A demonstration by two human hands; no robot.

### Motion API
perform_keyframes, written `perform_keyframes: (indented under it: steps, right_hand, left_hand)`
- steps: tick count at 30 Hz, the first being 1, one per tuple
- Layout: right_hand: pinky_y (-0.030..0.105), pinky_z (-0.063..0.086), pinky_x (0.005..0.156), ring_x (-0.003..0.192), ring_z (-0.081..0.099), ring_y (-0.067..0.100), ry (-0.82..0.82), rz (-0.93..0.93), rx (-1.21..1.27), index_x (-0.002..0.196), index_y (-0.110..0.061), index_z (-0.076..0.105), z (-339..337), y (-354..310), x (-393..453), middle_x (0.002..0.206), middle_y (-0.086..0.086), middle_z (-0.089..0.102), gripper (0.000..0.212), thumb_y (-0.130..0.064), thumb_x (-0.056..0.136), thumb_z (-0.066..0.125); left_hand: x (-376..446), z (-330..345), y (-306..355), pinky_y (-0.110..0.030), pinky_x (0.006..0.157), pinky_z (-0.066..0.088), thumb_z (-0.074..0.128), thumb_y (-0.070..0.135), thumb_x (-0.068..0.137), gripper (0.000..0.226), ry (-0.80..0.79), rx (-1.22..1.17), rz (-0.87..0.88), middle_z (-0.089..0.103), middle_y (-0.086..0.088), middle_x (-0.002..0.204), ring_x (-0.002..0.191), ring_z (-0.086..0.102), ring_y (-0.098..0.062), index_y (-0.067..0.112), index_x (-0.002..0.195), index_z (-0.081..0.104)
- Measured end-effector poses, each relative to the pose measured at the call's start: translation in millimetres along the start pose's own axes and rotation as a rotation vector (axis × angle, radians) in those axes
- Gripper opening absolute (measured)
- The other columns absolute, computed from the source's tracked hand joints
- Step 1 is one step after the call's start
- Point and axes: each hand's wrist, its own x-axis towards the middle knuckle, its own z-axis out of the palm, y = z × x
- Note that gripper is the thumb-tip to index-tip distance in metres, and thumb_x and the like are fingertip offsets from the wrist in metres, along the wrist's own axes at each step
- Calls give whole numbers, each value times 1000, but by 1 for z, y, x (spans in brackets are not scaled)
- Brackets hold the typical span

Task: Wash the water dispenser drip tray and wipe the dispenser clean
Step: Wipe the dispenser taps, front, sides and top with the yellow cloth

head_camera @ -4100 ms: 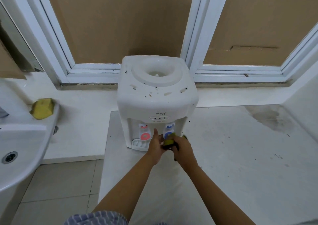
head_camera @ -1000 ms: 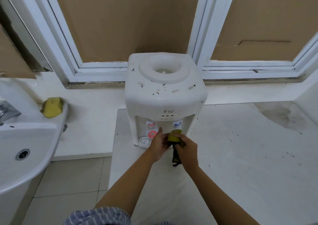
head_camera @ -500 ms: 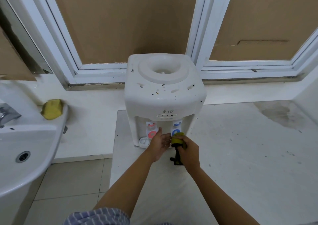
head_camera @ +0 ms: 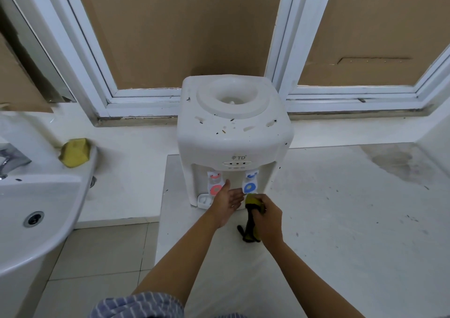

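1. Drip tray (head_camera: 204,200): I see it seated at the foot of the water dispenser (head_camera: 233,137), in the recess under the taps, a little left of frame centre. Its long axis runs left to right across the picture; only its left end shows, the rest is hidden behind the hands.
2. Left hand (head_camera: 227,202): I judge this the nearer hand. It lies directly over the tray, just below the red tap (head_camera: 214,188), fingers straight and spread, pointing right. Its grip is slack and holds nothing; whether the palm touches the tray I cannot tell.
3. Right hand (head_camera: 266,214): it sits just right of the tray, under the blue tap (head_camera: 249,186). Its grip is closed round a yellow and black cloth (head_camera: 252,202), the dark tail of which hangs down towards the counter (head_camera: 341,220).
4. Coming move, as I judge it: the tray must slide out towards the lower edge of the frame, so the left hand has to curl under its front lip.
5. Surroundings: the dispenser top carries dark specks; a sink (head_camera: 29,210) occupies the lower left, with a yellow sponge (head_camera: 73,152) on its rim.
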Motion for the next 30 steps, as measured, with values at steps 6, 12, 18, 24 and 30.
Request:
perform_keyframes:
  steps: [6, 12, 18, 24, 30]
  right_hand:
    - [18, 48, 92, 101, 63, 7, 133, -48, 125, 106, -8, 67, 2, -18, 17, 107, 2, 67, 32, 12, 81, 64]
    - [10, 49, 84, 89, 66, 7, 21, 26, 64, 96, -12, 72, 6, 3, 10, 93, -4, 71, 35, 14, 73, 67]
    - [3, 44, 71, 85, 64, 5, -132, 271, 21, 91, -23, 69, -8, 27, -11, 88, -14, 68, 17, -8, 82, 72]
    - [30, 48, 75, 78, 60, 15, -87, 496, 186, 93, -12, 69, -3, 17, -11, 78, -4, 64, 22, -29, 81, 77]
    - [38, 50, 75, 76, 59, 20, -190, 553, 462, 86, -1, 68, 26, -18, 0, 75, 7, 61, 49, -42, 65, 86]
  left_hand:
    - [-1, 2, -1, -36, 116, 30, 24, 52, 101, 67, 15, -12, -6, 53, -16, 138, 132, 46, -28, -1, 138, 45]
    - [-2, 2, -1, -36, 115, 31, 27, 50, 102, 62, -8, -21, -16, 57, -10, 125, 128, 48, -27, 2, 136, 49]
    - [-1, -30, -15, -35, 110, 37, 38, 36, 102, 45, 58, -38, -23, 61, -10, 129, 119, 54, -25, 4, 128, 58]
    - [-9, -68, -27, -34, 102, 44, 53, 14, 96, 27, 281, -125, 11, 58, -14, 119, 103, 58, -26, 2, 120, 57]
    - [-10, -73, -6, -32, 100, 48, 67, 19, 89, 47, 239, -64, 144, 61, -9, 128, 116, 60, -26, 5, 132, 55]
